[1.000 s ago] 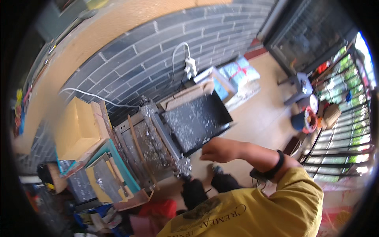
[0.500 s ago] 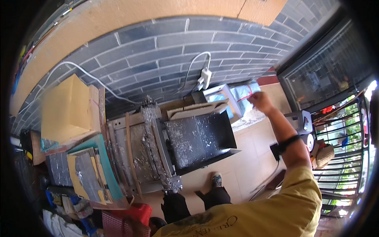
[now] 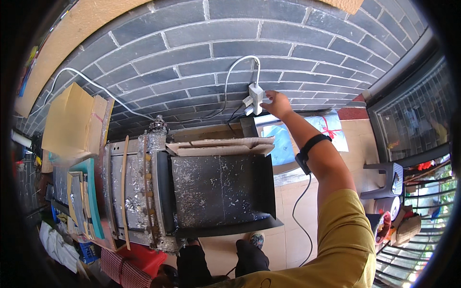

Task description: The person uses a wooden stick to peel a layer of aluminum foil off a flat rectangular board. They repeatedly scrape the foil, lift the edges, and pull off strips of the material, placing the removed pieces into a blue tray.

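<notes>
My right hand (image 3: 277, 104) reaches to the brick wall, just right of a white power strip (image 3: 256, 97). Its thumb and forefinger are spread apart, and nothing shows between them. The fingertips come close to the strip; whether they touch it I cannot tell. Plugs sit in the strip, and a white cord loops up from its top. A flat package (image 3: 331, 132) with a red string tied across it lies beyond my forearm. Under the forearm is a box (image 3: 281, 144) with light-blue sheets in it. My left hand is out of view.
A machine with a metal roller (image 3: 154, 187) and a dark, flake-strewn tray (image 3: 223, 189) stands before me. Flattened cardboard (image 3: 221, 145) lies along its back edge. A cardboard box (image 3: 72, 120) is on the left, a grey plastic stool (image 3: 386, 180) on the right.
My right hand has left the red string on the package and moved left and up to beside the power strip. The view has shifted as well.
</notes>
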`<act>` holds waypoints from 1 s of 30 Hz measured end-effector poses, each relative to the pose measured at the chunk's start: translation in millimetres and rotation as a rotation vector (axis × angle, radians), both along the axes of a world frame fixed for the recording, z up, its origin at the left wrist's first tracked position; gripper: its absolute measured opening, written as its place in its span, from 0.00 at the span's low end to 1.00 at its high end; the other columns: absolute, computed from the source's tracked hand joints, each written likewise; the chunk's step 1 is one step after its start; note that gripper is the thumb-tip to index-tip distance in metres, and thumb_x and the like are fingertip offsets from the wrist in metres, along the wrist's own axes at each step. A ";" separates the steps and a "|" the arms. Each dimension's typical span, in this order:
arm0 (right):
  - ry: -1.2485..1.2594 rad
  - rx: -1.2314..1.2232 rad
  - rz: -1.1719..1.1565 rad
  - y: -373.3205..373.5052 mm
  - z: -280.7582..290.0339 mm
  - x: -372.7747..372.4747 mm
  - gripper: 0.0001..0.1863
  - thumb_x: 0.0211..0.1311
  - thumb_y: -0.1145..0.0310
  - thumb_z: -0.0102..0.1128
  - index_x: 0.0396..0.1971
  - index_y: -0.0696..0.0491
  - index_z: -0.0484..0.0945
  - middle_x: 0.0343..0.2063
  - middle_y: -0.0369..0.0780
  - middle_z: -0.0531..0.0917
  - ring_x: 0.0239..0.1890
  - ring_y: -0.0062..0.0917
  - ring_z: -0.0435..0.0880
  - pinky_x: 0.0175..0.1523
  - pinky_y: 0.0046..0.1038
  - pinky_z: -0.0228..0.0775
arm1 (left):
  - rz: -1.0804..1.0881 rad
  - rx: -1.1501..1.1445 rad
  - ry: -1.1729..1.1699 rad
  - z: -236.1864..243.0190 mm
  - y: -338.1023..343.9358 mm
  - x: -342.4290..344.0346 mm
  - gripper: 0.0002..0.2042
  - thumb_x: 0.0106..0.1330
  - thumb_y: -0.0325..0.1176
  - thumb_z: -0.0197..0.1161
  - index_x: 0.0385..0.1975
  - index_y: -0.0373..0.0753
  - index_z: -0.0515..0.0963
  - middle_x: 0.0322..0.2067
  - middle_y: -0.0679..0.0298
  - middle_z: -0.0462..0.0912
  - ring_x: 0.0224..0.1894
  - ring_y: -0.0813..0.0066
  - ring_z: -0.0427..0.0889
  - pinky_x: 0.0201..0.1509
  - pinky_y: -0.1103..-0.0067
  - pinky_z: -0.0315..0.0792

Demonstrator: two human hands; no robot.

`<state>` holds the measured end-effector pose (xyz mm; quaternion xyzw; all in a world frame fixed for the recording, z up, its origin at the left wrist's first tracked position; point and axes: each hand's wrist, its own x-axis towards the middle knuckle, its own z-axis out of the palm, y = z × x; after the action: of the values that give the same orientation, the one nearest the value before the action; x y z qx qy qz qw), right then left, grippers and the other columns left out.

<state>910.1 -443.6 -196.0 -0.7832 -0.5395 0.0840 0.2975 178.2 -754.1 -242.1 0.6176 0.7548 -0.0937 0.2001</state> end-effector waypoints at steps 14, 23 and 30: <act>-0.129 0.189 -0.102 36.7 -16.6 -31.3 0.20 0.42 0.67 0.65 0.36 0.59 0.71 0.35 0.50 0.79 0.42 0.45 0.77 0.49 0.40 0.68 | 0.243 0.036 -0.091 62.1 -37.7 -11.9 0.17 0.64 0.41 0.58 0.47 0.36 0.74 0.35 0.62 0.77 0.32 0.72 0.76 0.35 0.78 0.70; 0.070 0.270 -0.132 -74.6 -19.8 -19.2 0.12 0.52 0.63 0.66 0.31 0.55 0.79 0.29 0.45 0.82 0.33 0.35 0.82 0.39 0.30 0.73 | 0.488 -0.634 -0.802 102.1 50.6 90.7 0.13 0.68 0.38 0.53 0.45 0.37 0.76 0.31 0.64 0.80 0.26 0.82 0.76 0.26 0.86 0.68; 0.362 0.369 -0.568 -293.2 -70.2 -57.9 0.07 0.61 0.70 0.56 0.34 0.58 0.78 0.25 0.44 0.80 0.28 0.31 0.80 0.36 0.28 0.72 | 0.521 -1.146 -1.010 75.9 63.8 111.2 0.20 0.71 0.42 0.46 0.48 0.29 0.74 0.38 0.56 0.80 0.27 0.79 0.77 0.27 0.86 0.70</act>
<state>852.2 -736.8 -266.1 -0.8072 -0.2459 0.0368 0.5353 289.4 -690.3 -166.2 0.1911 0.5276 -0.1259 0.8181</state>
